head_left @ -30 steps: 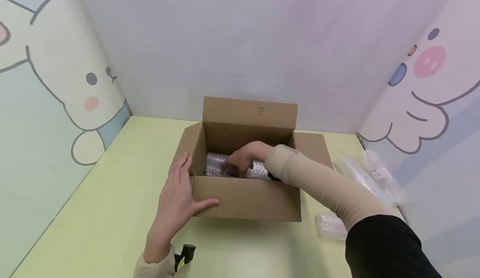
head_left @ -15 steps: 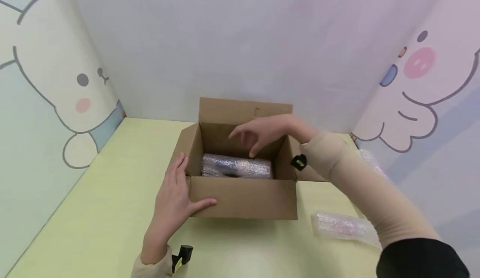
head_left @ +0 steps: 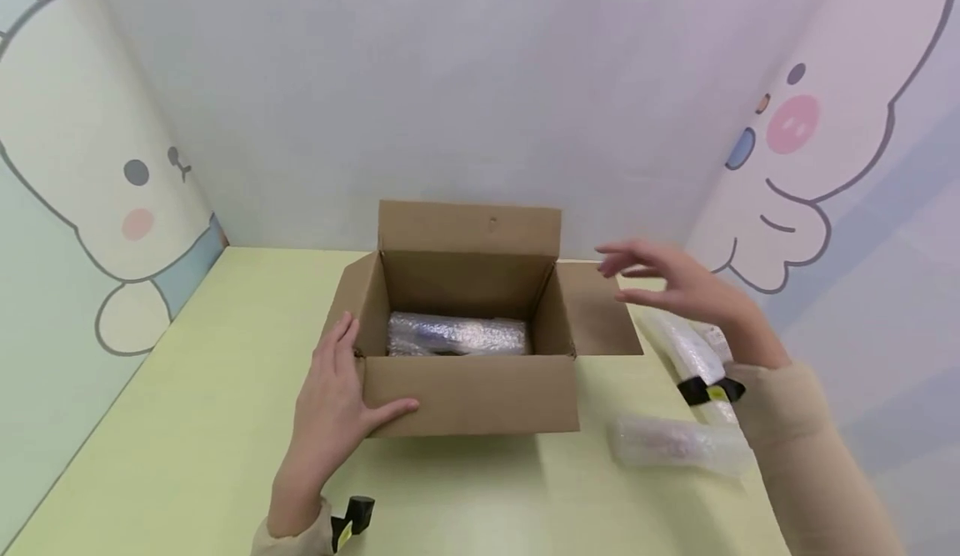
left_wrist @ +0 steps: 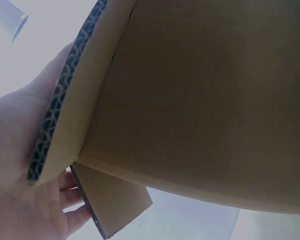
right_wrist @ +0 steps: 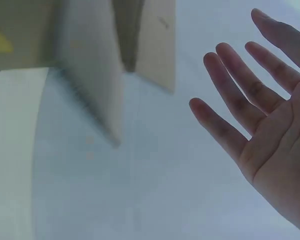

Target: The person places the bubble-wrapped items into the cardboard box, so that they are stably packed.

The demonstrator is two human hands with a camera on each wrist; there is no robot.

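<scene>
An open cardboard box stands on the table with its flaps folded outward. Inside it lies a bubble-wrapped bundle. My left hand rests on the box's front left corner, fingers straight along the left flap and thumb spread over the front flap. In the left wrist view part of this hand is hidden behind the flap's corrugated edge. My right hand is raised to the right of the box, beyond the right flap. Its fingers are spread with nothing in them, as the palm in the right wrist view shows.
To the right of the box a bubble-wrapped roll lies on the yellow table. More bubble-wrapped packets lie farther back, partly covered by the right forearm. A pale wall with cartoon side panels stands behind and beside the table.
My right hand has come up out of the box, empty, and swung right past the right flap. The left hand keeps its place on the box corner. The head view has shifted slightly right.
</scene>
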